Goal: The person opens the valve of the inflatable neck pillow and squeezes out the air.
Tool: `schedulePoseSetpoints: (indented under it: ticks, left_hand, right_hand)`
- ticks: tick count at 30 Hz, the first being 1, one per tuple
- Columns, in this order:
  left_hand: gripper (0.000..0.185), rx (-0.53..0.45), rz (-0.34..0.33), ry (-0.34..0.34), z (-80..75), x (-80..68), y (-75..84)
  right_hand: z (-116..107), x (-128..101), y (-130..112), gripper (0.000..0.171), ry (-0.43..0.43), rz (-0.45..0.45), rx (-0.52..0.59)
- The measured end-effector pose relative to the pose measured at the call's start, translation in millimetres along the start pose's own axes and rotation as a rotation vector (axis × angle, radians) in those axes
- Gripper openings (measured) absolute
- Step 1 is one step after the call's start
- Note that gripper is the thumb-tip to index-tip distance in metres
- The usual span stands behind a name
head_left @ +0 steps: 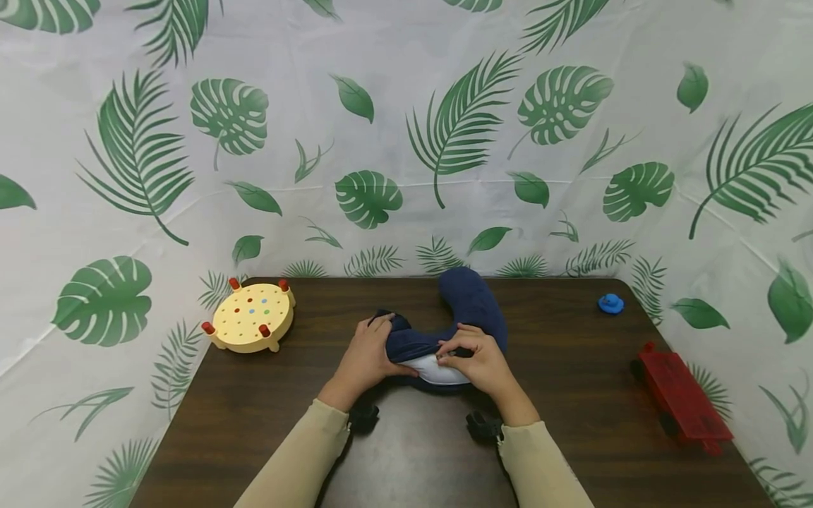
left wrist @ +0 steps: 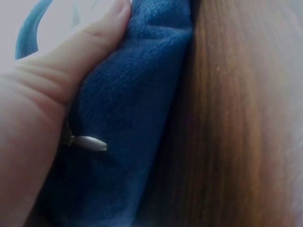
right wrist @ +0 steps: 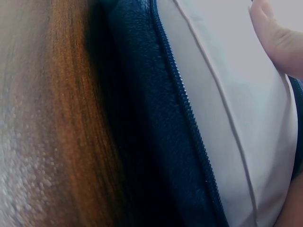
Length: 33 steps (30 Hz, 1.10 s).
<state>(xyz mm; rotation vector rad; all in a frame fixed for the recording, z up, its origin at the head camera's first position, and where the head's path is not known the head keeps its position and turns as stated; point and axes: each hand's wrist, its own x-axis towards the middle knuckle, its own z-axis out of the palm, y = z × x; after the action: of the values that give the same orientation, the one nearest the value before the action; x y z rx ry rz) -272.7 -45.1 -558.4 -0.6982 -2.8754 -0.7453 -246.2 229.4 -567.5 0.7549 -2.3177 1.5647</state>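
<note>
A curved navy plush neck pillow (head_left: pixel 473 303) lies on the table, its cover unzipped along the near side. Through the gap shows the white inner cushion (head_left: pixel 438 372). My left hand (head_left: pixel 363 360) grips the left end of the pillow, thumb across the opening; in the left wrist view, a metal zipper pull (left wrist: pixel 91 143) hangs beside that thumb. With thumb and forefinger, my right hand (head_left: pixel 479 361) pinches the upper edge of the cover over the white part. Zipper teeth (right wrist: pixel 187 106) run along the opening's near edge in the right wrist view.
On the dark wooden table (head_left: pixel 394 451), a round yellow toy (head_left: pixel 250 321) with red pegs sits at the back left. A small blue hat-shaped object (head_left: pixel 610 305) lies back right, with a red wheeled toy (head_left: pixel 682 395) near the right edge. Leaf-patterned fabric (head_left: pixel 394 127) hangs behind.
</note>
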Motion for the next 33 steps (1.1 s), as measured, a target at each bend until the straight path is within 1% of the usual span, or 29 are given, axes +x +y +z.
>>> schedulePoseSetpoints:
  ticks: [3,6,9,14,18,22,26,31,33]
  left_hand:
    - [0.094,-0.026,-0.029,-0.011,-0.1,-0.5,1.6]
    - [0.092,-0.045,-0.059,-0.021,-0.5,-0.7,3.2]
    - [0.094,-0.056,-0.082,-0.027,-0.8,-0.7,4.4]
    - [0.097,-0.054,-0.100,-0.044,-0.7,-0.1,4.7]
    - [0.099,-0.046,-0.109,-0.055,-0.3,0.3,3.9]
    - [0.097,-0.047,-0.104,-0.052,-0.6,-0.3,3.9]
    - [0.097,-0.050,-0.102,-0.050,-1.5,-0.3,4.7]
    - [0.096,-0.030,-0.102,-0.054,-1.0,-0.3,3.7]
    - [0.097,-0.023,-0.098,-0.053,-0.4,0.2,2.8]
  right_hand:
    - [0.0,-0.1,-0.1,0.019,-0.005,0.006,0.003]
    - [0.0,-0.3,0.1,0.018,-0.009,0.014,0.005]
    - [-0.1,-0.6,0.8,0.019,-0.011,0.014,0.001]
    - [0.1,-0.9,2.1,0.018,-0.015,0.026,-0.003]
    - [-0.1,-1.5,2.8,0.019,-0.012,0.055,-0.011]
    - [0.3,-2.9,2.4,0.020,-0.002,0.084,-0.026]
    - [0.8,-4.0,2.1,0.020,0.003,0.092,-0.029]
    - [1.0,-5.2,2.0,0.022,0.008,0.106,-0.011]
    - [1.5,-4.6,2.2,0.021,0.013,0.093,-0.016]
